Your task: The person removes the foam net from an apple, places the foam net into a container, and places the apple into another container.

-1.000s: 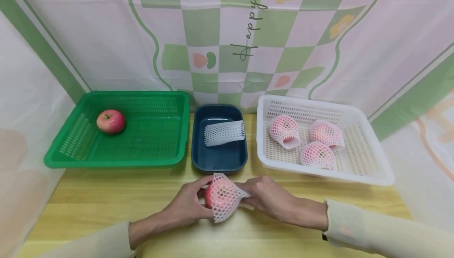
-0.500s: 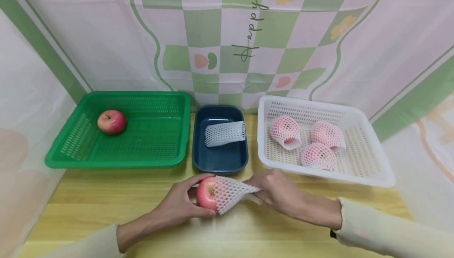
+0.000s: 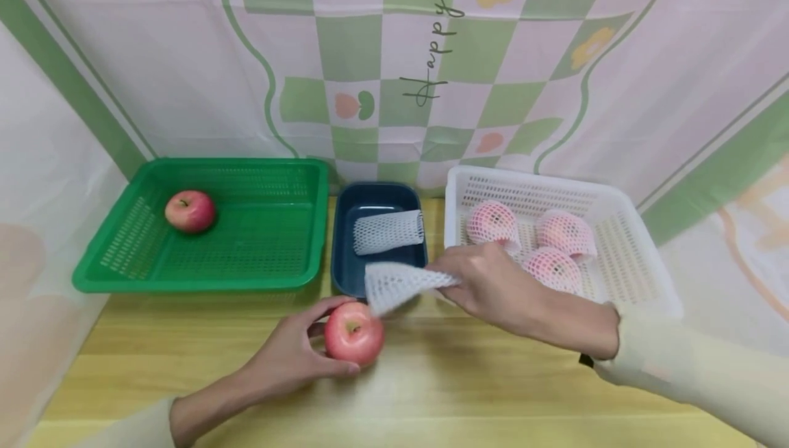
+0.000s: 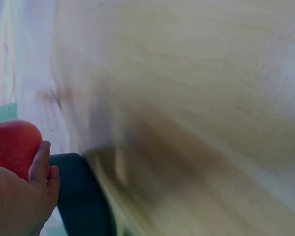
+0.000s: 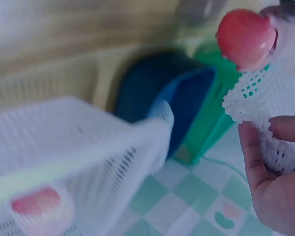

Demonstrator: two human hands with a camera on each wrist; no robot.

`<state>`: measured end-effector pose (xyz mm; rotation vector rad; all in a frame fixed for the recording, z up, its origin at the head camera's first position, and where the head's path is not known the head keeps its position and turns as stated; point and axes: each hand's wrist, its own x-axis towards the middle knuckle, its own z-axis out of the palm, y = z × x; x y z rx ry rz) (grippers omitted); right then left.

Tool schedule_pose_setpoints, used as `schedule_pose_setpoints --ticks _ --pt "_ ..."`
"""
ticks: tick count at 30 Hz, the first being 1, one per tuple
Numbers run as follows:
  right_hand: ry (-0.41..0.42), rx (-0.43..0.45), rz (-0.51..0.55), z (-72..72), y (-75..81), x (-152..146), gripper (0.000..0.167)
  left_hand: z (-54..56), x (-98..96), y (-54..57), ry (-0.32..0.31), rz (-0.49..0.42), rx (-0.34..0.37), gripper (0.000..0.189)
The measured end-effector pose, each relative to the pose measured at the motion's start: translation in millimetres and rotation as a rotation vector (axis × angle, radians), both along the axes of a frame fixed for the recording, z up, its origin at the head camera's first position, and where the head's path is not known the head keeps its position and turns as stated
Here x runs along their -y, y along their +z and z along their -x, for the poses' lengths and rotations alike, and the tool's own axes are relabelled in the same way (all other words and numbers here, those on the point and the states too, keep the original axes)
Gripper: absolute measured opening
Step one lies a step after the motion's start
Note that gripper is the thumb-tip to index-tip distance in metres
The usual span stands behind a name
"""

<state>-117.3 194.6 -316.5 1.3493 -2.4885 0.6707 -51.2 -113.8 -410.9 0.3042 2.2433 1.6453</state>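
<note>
My left hand (image 3: 296, 352) grips a bare red apple (image 3: 354, 333), stem up, fingers behind it and thumb along its front side. In the left wrist view the same apple (image 4: 15, 146) sits in the curled fingers. My right hand (image 3: 493, 287) pinches one end of a white foam net sleeve (image 3: 401, 287), whose wide end hangs loose just above the apple and over the front edge of the blue tray. The right wrist view shows thumb and fingers bunching the net sleeve (image 5: 263, 105), free of the apple.
A green basket (image 3: 203, 283) on the left holds one bare apple (image 3: 190, 212). In the blue tray (image 3: 345, 277) lies another net sleeve (image 3: 388, 231). The white basket (image 3: 653, 277) on the right holds 3 net-covered apples (image 3: 566, 233). A patterned cloth (image 3: 351, 44) hangs behind.
The net sleeve has come off the apple, drawn right and upward by my right hand. My left hand keeps hold of the apple and has shifted slightly left.
</note>
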Motion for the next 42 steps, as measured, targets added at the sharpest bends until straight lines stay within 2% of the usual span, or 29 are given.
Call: schedule_pose_setpoints --ticks 6,14,18,23,27,30,34,38,40,42 --pt "0.001 -0.052 -0.033 23.3 15.0 3 0.014 0.4 7.3 21.2 0.019 0.025 -0.009 0.087" --pt "-0.046 -0.092 -0.058 66.6 35.5 10 0.006 10.3 18.0 52.8 0.033 -0.056 -0.040 0.085" --pt "-0.073 -0.068 -0.100 91.0 43.9 16 0.001 19.1 24.0 68.4 0.043 -0.009 -0.097 0.084" --pt "-0.126 -0.019 -0.200 117.8 47.2 25 0.008 34.9 32.7 87.7 0.093 0.062 -0.142 0.081" --pt "-0.191 0.034 -0.286 134.1 45.4 34 0.014 46.2 41.5 100.1 0.133 0.089 -0.116 0.082" --pt "-0.239 0.065 -0.348 146.3 39.8 42 0.016 55.7 47.2 106.1 0.162 0.066 -0.083 0.083" --pt "-0.273 0.080 -0.416 159.4 27.2 52 0.010 67.7 55.9 110.9 0.188 0.040 -0.044 0.089" --pt "-0.267 0.085 -0.493 165.2 11.2 61 0.020 78.1 66.4 111.9 0.192 0.092 -0.027 0.097" --pt "-0.261 0.076 -0.524 165.8 4.1 64 0.022 83.5 71.4 111.4 0.193 0.093 -0.012 0.099" --pt "-0.263 0.064 -0.550 165.9 -1.9 66 0.022 89.5 75.5 110.0 0.198 0.048 0.019 0.098"
